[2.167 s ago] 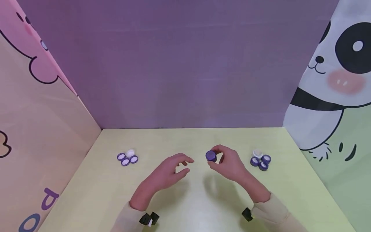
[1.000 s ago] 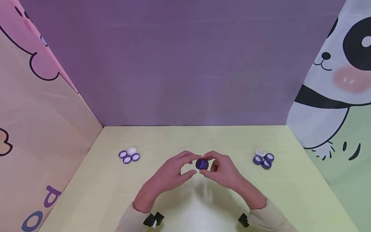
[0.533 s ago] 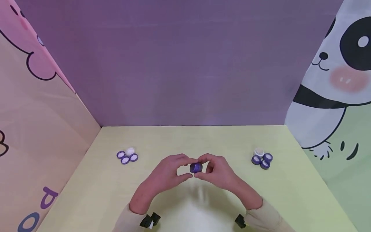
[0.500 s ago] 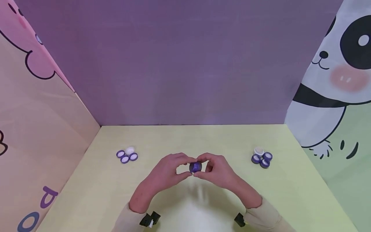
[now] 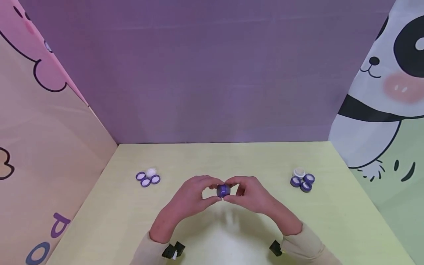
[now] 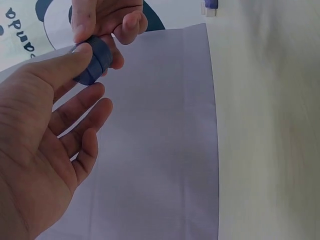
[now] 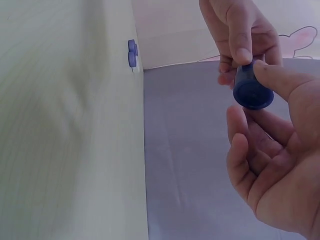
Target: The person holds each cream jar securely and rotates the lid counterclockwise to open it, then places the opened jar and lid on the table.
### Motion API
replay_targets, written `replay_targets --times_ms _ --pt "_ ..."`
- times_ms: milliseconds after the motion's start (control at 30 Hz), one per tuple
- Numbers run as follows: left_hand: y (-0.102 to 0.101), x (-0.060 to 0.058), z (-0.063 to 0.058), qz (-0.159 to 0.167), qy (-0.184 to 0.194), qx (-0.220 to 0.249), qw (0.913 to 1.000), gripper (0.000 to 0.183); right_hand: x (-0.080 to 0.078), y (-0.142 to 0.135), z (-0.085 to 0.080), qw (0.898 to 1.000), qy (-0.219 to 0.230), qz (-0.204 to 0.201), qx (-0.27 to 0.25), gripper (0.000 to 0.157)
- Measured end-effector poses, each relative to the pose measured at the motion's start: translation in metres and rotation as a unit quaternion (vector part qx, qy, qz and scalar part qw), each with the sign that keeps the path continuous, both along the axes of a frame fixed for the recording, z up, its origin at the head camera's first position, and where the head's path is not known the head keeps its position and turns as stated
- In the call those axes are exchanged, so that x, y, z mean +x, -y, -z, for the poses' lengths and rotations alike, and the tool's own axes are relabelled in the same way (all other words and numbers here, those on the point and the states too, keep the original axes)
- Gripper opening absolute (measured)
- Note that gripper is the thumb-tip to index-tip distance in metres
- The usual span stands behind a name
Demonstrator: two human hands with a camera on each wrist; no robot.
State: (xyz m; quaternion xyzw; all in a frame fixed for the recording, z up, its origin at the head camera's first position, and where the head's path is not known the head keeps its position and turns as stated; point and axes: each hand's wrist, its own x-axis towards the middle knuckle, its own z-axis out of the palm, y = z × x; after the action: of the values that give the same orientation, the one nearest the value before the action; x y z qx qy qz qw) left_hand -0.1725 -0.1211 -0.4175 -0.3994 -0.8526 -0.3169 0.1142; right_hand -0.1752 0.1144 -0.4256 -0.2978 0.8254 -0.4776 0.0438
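Note:
A small purple round jar (image 5: 223,190), dark at its ends in the head view, is held above the middle of the table. My left hand (image 5: 193,193) pinches its left side between thumb and fingers. From the right, my right hand (image 5: 250,194) pinches the other side, and the two hands' fingertips nearly meet. In the left wrist view a seam runs around the jar (image 6: 94,61), with the left thumb laid across it. The right wrist view shows the jar's flat, wide end (image 7: 254,95). Fingertips cover parts of its side.
Several purple-rimmed round caps (image 5: 145,182) and a white one (image 5: 151,172) lie at the table's left. Several small purple round pieces (image 5: 306,186) with a white one (image 5: 299,173) sit at its right. A purple wall (image 5: 212,73) stands behind the table (image 5: 198,158).
Earlier the right hand alone held the jar, with the left hand apart from it. The right hand brought it left, and the left hand took hold of its other side.

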Motion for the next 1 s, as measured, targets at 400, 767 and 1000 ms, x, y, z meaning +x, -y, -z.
replay_targets --times_ms 400,767,1000 --pt "-0.0040 -0.0027 0.0083 -0.069 -0.009 -0.036 0.9970 0.029 0.0049 0.0013 0.0073 0.998 -0.027 0.047 -0.022 0.035" --pt "-0.0037 -0.0028 0.0065 -0.069 0.000 -0.022 0.9974 0.044 0.0031 -0.0035 0.0072 0.996 -0.044 0.077 -0.019 0.034" --pt "-0.0039 -0.0027 0.0063 -0.007 -0.015 0.022 0.9996 0.046 0.0035 -0.0027 0.0061 0.997 -0.037 0.065 -0.025 0.032"
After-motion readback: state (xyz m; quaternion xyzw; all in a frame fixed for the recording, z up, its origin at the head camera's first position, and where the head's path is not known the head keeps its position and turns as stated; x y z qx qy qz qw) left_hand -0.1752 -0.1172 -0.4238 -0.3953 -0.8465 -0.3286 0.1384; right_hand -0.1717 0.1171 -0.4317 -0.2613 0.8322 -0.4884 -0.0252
